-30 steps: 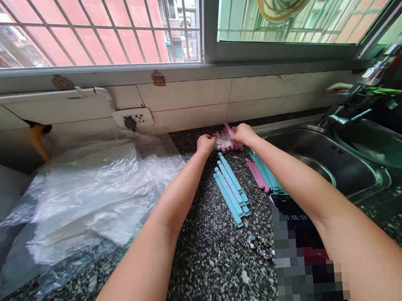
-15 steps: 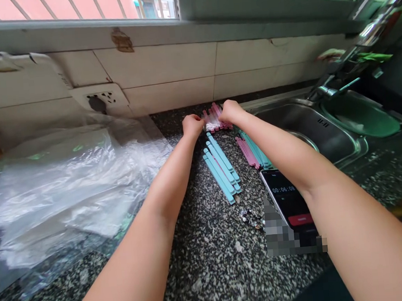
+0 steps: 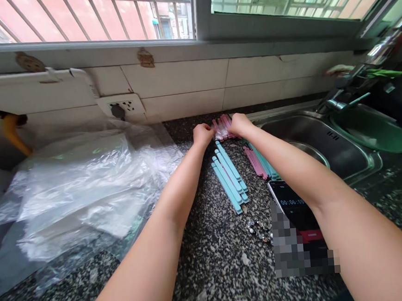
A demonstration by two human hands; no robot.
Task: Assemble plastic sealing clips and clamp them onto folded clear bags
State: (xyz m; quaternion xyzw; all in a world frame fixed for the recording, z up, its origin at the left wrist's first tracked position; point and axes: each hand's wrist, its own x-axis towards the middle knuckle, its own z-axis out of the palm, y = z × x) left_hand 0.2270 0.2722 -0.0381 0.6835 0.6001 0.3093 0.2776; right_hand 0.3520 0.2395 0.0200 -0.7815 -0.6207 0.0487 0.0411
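Note:
At the far side of the counter, by the tiled wall, both of my hands are over a group of pink sealing clips (image 3: 225,120). A shiny piece of clear plastic (image 3: 222,130) lies over them, between the hands. My left hand (image 3: 203,135) is closed in a pinch at its left edge. My right hand (image 3: 240,125) is bent over its right edge with fingers closed; the fingertips are partly hidden. Nearer to me, light blue sealing clips (image 3: 229,178) lie in a loose pile. More pink clips (image 3: 255,162) and teal clips (image 3: 265,164) rest under my right forearm.
Large clear plastic bags (image 3: 82,187) spread over the left of the counter. A phone with a running timer (image 3: 288,201) lies partly under my right arm, near a beaded bracelet (image 3: 258,229). At right are a steel sink (image 3: 347,153), a faucet (image 3: 339,102) and a green basin (image 3: 377,132).
The view has tilted up and turned slightly left, so everything sits lower and further right. Both hands stay at the clear plastic over the pink clips.

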